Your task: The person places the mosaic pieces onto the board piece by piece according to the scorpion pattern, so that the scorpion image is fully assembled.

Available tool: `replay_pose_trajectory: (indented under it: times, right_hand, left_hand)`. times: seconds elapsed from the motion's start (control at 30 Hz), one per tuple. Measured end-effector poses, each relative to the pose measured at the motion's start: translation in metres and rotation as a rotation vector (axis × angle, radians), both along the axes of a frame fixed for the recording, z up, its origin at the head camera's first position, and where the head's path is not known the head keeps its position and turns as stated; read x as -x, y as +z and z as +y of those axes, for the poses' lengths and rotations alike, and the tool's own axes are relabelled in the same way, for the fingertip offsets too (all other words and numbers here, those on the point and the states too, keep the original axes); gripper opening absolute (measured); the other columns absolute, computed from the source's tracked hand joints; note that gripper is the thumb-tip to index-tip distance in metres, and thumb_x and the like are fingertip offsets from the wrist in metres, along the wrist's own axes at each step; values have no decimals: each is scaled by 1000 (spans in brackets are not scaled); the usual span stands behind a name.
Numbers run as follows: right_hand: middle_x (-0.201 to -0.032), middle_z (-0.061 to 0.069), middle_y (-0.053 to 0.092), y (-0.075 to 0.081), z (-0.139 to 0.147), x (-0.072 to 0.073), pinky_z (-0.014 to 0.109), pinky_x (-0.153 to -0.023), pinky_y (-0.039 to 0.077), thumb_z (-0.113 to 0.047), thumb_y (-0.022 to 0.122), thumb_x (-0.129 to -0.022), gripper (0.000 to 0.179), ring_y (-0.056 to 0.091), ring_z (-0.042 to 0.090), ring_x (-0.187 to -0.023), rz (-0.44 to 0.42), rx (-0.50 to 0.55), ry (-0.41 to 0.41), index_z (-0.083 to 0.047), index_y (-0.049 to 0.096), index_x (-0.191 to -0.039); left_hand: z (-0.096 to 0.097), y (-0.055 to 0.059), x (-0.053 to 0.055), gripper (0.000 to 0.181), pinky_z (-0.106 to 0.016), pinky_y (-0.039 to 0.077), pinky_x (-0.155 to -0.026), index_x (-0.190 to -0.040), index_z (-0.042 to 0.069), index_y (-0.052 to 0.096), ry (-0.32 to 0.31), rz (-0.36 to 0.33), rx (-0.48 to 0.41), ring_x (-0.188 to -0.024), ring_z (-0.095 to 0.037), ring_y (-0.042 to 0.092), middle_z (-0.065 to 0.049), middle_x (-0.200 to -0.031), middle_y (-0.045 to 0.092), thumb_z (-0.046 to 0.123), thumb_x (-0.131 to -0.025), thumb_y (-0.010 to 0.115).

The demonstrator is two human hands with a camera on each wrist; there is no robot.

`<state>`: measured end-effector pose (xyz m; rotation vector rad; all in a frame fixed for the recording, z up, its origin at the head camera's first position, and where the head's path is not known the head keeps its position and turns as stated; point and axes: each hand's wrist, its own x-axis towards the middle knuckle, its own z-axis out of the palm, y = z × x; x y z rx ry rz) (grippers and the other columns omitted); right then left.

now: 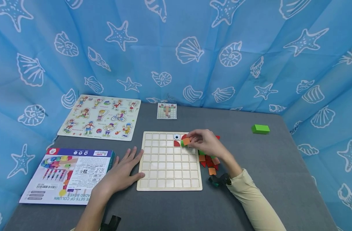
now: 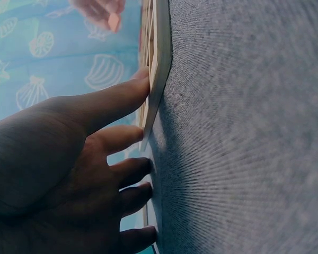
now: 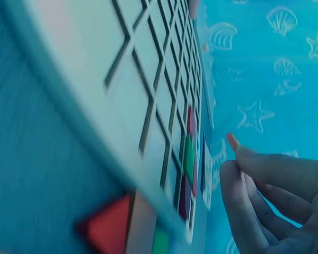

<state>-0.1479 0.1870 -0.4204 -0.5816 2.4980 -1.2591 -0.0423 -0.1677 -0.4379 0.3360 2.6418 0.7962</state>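
My right hand (image 1: 206,141) pinches an orange square tile (image 1: 186,141) between thumb and fingertips, held over the upper right of a wooden grid board (image 1: 163,166). In the right wrist view the tile (image 3: 232,141) shows edge-on at the fingertips. Near it on the board lie an eye tile (image 1: 176,137), a red quarter-round tile (image 1: 177,143) and a green tile (image 1: 182,143), partly covered. My left hand (image 1: 121,171) is spread flat at the board's left edge; its thumb (image 2: 119,103) touches the rim.
Loose red, orange and green tiles (image 1: 209,162) lie in a pile right of the board, partly under my right forearm. A small pattern card (image 1: 166,111) is behind the board. Left are a sports picture puzzle (image 1: 99,117) and a printed box (image 1: 67,176). A green block (image 1: 260,129) sits far right.
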Motion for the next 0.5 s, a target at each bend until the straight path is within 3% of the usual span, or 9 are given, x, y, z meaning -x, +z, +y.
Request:
replay_pose_trajectory:
  times: [0.33, 0.5]
  right_hand:
    - [-99, 12, 79, -7, -39, 6, 26, -78, 60, -10, 84, -94, 26, 72, 14, -84, 35, -12, 78, -2, 79, -119]
    - [-92, 9, 76, -12, -55, 10, 22, -72, 55, -10, 86, -93, 23, 66, 9, -76, 68, -55, 76, -1, 80, -114]
  left_hand:
    - [-1, -2, 1, 88, -84, 9, -126, -173, 14, 29, -5, 3, -2, -169, -51, 12, -23, -181, 18, 40, -102, 75]
    - [0, 0, 0, 88, -84, 11, -126, -173, 14, 30, -5, 8, 8, -168, -51, 14, -23, -181, 19, 40, -103, 75]
